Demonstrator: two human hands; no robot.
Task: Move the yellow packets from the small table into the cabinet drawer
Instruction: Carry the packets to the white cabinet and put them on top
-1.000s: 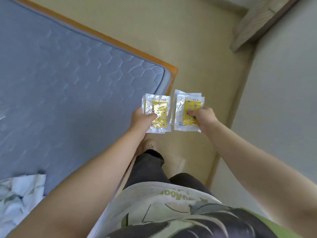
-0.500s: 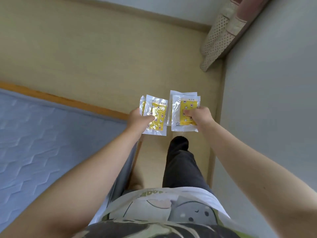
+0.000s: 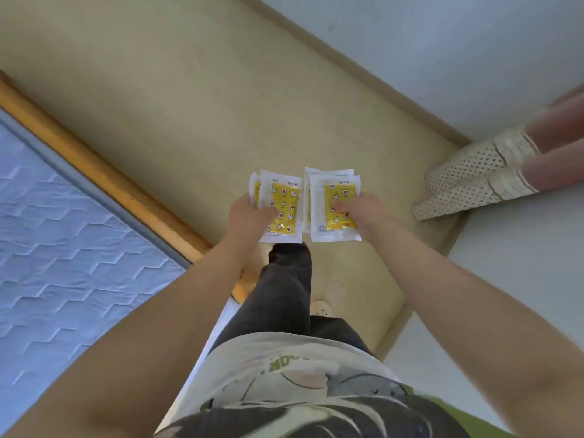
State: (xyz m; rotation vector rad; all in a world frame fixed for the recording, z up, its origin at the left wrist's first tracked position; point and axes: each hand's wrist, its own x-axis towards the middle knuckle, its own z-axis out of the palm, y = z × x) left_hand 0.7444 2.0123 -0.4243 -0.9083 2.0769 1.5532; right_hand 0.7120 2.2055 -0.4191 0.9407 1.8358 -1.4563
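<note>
My left hand (image 3: 249,216) pinched a small stack of yellow packets (image 3: 284,200), thumb on top. My right hand (image 3: 363,210) pinched a second stack (image 3: 338,197) the same way. I held both flat, side by side and nearly touching, out over the floor (image 3: 189,105), probably so none slipped while carried. The mattress (image 3: 63,248) was on my left. No table or cabinet drawer was in view.

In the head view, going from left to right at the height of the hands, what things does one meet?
Blue quilted mattress → orange wooden bed frame → left hand → left-hand yellow plastic packets → right-hand yellow plastic packets → right hand → cream dotted fabric.
</note>
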